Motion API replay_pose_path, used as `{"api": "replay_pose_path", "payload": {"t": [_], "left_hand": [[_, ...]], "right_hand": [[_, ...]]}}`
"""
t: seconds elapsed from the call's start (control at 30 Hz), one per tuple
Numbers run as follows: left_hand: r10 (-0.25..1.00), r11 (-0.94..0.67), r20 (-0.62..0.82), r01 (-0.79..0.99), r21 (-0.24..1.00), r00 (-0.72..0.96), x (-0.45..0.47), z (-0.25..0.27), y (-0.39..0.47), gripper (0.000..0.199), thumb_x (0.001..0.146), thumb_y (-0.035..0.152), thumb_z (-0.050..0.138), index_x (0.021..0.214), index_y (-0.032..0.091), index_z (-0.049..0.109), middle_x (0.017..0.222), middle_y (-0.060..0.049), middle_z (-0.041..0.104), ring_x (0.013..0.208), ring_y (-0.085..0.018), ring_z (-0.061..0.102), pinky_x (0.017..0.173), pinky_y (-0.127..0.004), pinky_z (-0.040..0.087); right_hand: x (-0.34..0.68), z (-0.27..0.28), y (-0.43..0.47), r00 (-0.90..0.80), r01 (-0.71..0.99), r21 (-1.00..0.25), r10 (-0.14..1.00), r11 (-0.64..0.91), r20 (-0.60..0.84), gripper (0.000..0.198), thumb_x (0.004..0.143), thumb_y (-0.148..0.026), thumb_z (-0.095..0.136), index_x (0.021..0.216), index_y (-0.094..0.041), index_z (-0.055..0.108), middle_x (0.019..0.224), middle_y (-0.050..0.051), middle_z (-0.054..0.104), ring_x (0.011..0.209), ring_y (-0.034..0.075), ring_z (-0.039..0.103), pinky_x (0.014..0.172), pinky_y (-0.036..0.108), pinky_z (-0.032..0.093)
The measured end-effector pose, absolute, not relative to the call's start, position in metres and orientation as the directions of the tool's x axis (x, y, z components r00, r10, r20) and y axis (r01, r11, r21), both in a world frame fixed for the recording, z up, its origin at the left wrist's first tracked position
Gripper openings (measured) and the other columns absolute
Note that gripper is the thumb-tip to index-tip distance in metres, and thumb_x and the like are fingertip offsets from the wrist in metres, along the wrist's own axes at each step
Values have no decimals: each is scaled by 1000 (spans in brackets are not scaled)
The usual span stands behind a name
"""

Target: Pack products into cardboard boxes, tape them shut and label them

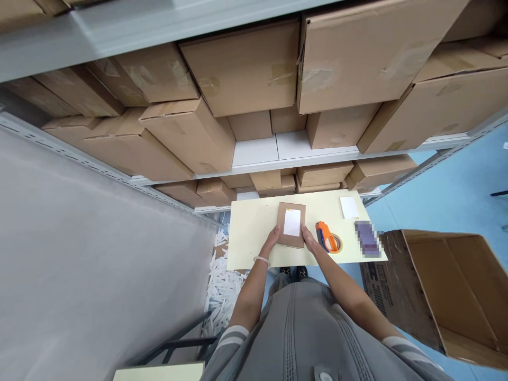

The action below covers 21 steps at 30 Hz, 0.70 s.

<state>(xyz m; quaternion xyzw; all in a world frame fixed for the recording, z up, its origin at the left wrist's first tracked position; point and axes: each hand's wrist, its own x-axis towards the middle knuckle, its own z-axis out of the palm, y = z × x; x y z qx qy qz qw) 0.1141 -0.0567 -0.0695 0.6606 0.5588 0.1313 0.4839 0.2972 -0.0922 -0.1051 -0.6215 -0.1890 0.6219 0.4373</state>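
A flat brown cardboard box [282, 238] with a white label [292, 223] on its top is on the pale yellow table. My left hand [272, 237] grips its left edge, fingers mostly hidden at the side. At the opposite edge, my right hand [308, 237] holds the box too. Just right of that hand lies an orange tape dispenser [324, 232] with a roll of tape in it. Farther right are a small stack of white labels [349, 207] and a blurred-out purplish object [367, 239].
Shelves [257, 153] full of cardboard boxes [246, 69] rise beyond the table [250, 233]. A large open carton [456, 286] stands at right. White paper strips [224, 280] litter the floor at left, beside a grey wall [99, 254].
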Motion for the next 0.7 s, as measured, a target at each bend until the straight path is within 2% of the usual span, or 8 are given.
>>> {"api": "replay_pose_path", "payload": {"t": [0.17, 0.27, 0.37, 0.5, 0.6, 0.7], "left_hand": [[867, 57, -354, 635, 771, 352, 108, -64, -44, 63, 103, 44, 13, 146, 12, 46, 143, -8, 56, 131, -20, 56, 106, -37, 49], [867, 5, -337, 670, 743, 367, 104, -53, -22, 61, 101, 48, 24, 147, 15, 45, 147, -7, 53, 134, -23, 53, 109, -38, 46], [861, -72, -331, 737, 672, 386, 104, -38, 2, 59, 97, 49, 36, 148, 19, 46, 153, -5, 45, 140, -26, 45, 115, -41, 38], [844, -150, -327, 773, 616, 425, 114, -22, 14, 52, 94, 39, 42, 145, 28, 50, 155, -2, 43, 146, -30, 36, 122, -56, 20], [795, -341, -290, 788, 513, 532, 120, -21, 0, 52, 96, 29, 35, 147, 35, 44, 156, 3, 40, 149, -29, 29, 121, -64, 9], [731, -541, -235, 755, 371, 640, 115, -28, -26, 57, 95, 20, 33, 148, 39, 42, 158, 5, 37, 151, -27, 25, 120, -68, 7]], "right_hand": [[282, -100, -95, 187, -388, -743, 743, -545, -642, 51, 97, -52, 33, 128, -20, 59, 125, 10, 69, 123, 25, 59, 103, 40, 50], [268, -97, -93, 187, -436, -721, 730, -539, -658, 53, 99, -50, 24, 131, -20, 54, 130, 10, 66, 122, 24, 60, 97, 39, 54], [254, -95, -90, 164, -468, -687, 710, -555, -685, 48, 101, -42, 18, 130, -25, 51, 132, 7, 65, 120, 21, 61, 98, 38, 54], [237, -96, -93, 78, -458, -611, 655, -646, -751, 41, 101, -38, 20, 123, -31, 53, 127, 7, 66, 115, 20, 63, 97, 42, 53], [228, -97, -97, -34, -404, -536, 598, -741, -801, 41, 101, -41, 21, 116, -27, 57, 123, 11, 66, 109, 22, 65, 93, 46, 53], [223, -95, -95, -154, -309, -474, 535, -825, -831, 44, 99, -48, 31, 103, -18, 63, 111, 19, 68, 98, 26, 67, 88, 49, 54]]}}
